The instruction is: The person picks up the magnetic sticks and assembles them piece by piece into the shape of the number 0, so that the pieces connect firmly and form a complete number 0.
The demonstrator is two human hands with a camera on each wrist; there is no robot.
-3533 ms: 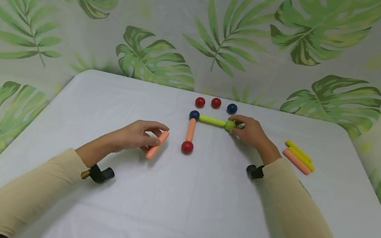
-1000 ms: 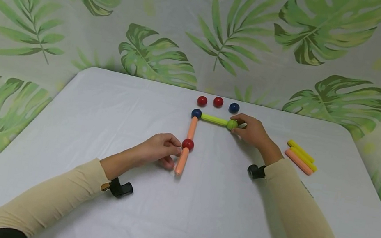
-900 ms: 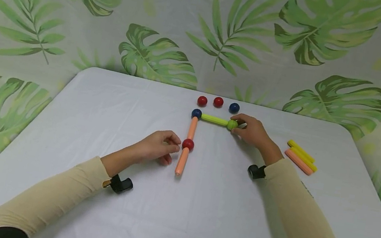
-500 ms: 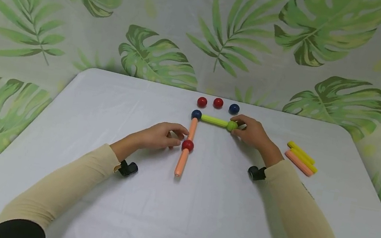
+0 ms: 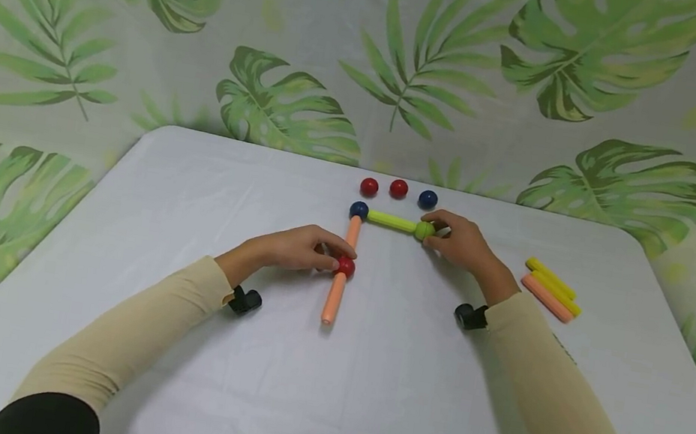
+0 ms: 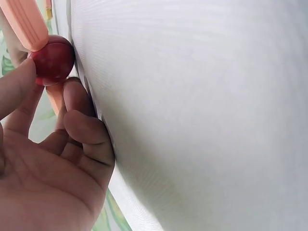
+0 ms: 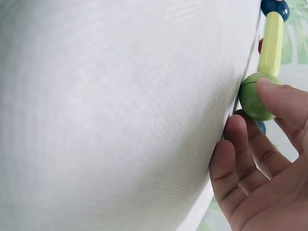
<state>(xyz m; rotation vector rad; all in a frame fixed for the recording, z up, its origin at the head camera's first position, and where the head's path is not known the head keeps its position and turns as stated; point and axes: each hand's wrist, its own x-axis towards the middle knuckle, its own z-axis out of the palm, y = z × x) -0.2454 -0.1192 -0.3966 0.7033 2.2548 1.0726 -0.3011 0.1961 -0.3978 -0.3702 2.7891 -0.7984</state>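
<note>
My left hand [image 5: 305, 248] pinches a red ball [image 5: 347, 268] between thumb and fingers; in the left wrist view the thumb presses on the red ball [image 6: 54, 61]. One orange stick [image 5: 332, 299] runs from that ball toward the front, and a second orange stick [image 5: 354, 231] runs back to a blue ball [image 5: 359, 210]. From the blue ball a lime-green stick [image 5: 391, 221] leads right to a green ball [image 5: 424, 230]. My right hand [image 5: 463, 244] pinches the green ball, and the right wrist view shows the thumb on the green ball [image 7: 255, 98].
Behind the joined pieces lie two loose red balls [image 5: 399, 189] and a loose blue ball [image 5: 428, 199] near the table's back edge. To the right of my right hand lie yellow sticks [image 5: 552, 267] and an orange stick [image 5: 545, 298]. A leaf-patterned cloth hangs behind the white table [image 5: 402, 392].
My left hand has set its orange stick against the red ball's front, let it go, and moved back up to grip the red ball. The right hand has stayed on the green ball.
</note>
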